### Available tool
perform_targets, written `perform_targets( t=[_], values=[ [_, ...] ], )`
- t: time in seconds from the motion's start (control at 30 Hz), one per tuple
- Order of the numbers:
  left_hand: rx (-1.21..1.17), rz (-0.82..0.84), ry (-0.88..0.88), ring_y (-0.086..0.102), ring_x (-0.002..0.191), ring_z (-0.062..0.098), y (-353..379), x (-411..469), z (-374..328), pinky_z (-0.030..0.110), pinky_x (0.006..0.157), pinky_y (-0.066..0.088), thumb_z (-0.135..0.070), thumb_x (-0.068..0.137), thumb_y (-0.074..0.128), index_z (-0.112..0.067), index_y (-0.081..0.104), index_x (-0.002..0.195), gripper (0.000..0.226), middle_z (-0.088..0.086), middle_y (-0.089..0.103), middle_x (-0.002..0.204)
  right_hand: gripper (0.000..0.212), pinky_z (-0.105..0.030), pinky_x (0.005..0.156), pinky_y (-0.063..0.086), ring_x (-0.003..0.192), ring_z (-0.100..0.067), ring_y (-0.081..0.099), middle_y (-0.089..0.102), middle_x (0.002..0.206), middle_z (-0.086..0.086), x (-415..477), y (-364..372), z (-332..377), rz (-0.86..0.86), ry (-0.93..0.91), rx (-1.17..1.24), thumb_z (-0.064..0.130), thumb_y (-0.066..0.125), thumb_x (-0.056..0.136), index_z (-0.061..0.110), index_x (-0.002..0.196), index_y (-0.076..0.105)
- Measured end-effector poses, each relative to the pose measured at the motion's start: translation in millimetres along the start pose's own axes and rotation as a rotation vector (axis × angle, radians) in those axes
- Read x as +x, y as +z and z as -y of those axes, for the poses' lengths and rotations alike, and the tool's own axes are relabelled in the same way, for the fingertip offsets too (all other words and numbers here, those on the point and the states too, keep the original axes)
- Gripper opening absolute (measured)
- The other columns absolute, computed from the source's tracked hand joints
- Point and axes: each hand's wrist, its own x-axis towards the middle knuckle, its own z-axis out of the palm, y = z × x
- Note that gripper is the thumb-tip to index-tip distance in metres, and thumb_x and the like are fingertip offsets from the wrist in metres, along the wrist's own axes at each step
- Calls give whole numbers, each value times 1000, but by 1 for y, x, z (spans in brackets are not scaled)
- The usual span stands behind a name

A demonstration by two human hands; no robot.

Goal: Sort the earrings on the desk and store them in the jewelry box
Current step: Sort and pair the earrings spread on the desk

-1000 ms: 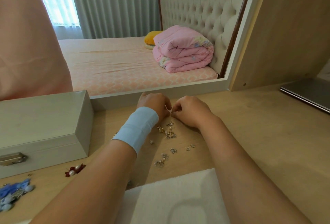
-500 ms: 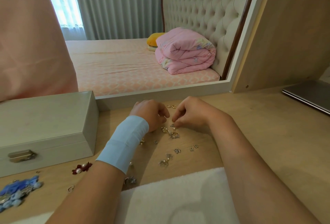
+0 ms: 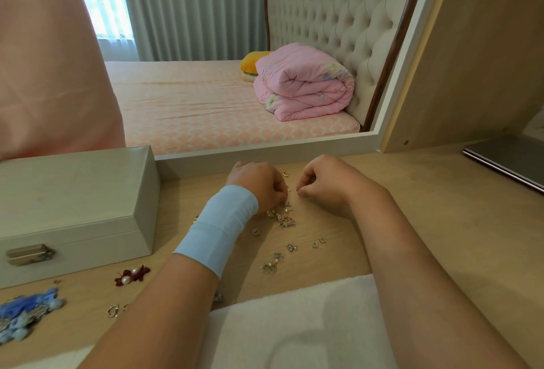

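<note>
Sorting is judged barely begun: earrings (image 3: 281, 217) are seen scattered just below the left hand (image 3: 259, 186) and right hand (image 3: 323, 183). Both hands' fingers are curled; whether anything is pinched cannot be told. Left of them, the jewelry box (image 3: 73, 206) is closed.

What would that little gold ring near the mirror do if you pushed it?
The gold ring lies flat on the desk, so it would probably slide, not roll, unless tipped onto its edge. It looks tiny and thin, so likely very light and fiddly to pinch up.
</note>
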Motion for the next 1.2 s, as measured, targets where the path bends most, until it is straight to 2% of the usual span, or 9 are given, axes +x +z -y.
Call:
perform_targets(
  t=[0.1,0.33,0.47,0.57,0.67,0.73,0.9,1.03,1.2],
  values=[
    [-53,12,16,57,90,5,-3,-1,2,33,108,31,-34,90,57,-39,71,93,15,-20,69,100,5,-39,93,57,95,-11,66,72,95,13,3,0,-5,8,65,-67,27,75,85,30,86,78],
    [-63,73,37,60,93,5,0,-2,-3,33,106,38,-38,87,67,-38,74,90,8,-20,70,95,6,-39,92,58,92,-10,68,75,92,11,2,-1,-8,47,68,-15,23,80,81,28,84,81],
    [-146,-16,-25,63,88,8,-11,-4,7,31,93,50,-33,90,63,-34,71,90,8,-17,70,94,7,-36,84,61,79,-6,69,74,85,16,0,-1,3,33,6,47,20,78,79,27,78,80],
    [-233,-71,-65,62,85,7,-25,-11,23,30,88,51,-29,93,62,-33,66,87,8,-16,67,89,10,-28,67,58,59,-3,65,72,78,19,-4,-4,15,47,-70,145,15,76,81,24,78,80],
    [-270,-146,-108,57,80,3,-34,-22,39,26,79,48,-26,95,60,-30,65,90,8,-15,63,91,10,-14,63,46,64,9,63,69,71,22,-5,-2,26,35,-142,198,16,78,81,26,83,80],
    [-280,-178,-136,56,77,3,-35,-31,48,20,70,41,-25,96,58,-28,63,93,6,-13,62,93,11,-12,64,44,69,8,63,70,78,18,-6,1,33,26,-175,214,18,78,82,27,87,80],
    [-248,-177,-264,58,89,13,-29,-48,67,25,78,40,-19,95,58,-23,66,92,9,-6,64,96,8,-16,61,47,61,13,60,69,75,20,-7,11,46,-12,-199,227,20,77,85,27,82,80],
    [-227,-158,-323,58,91,15,-27,-51,76,26,78,43,-17,95,58,-21,70,96,13,-4,64,102,8,-27,80,54,86,4,64,71,89,22,-5,26,55,-76,-191,57,25,76,86,32,84,79],
    [-250,-215,-352,60,91,18,-32,-47,81,27,78,45,-16,95,58,-21,69,96,12,-1,66,102,8,-29,86,53,96,-4,65,73,101,20,-4,37,58,-88,-153,-95,27,73,87,33,88,79]
  ],
)
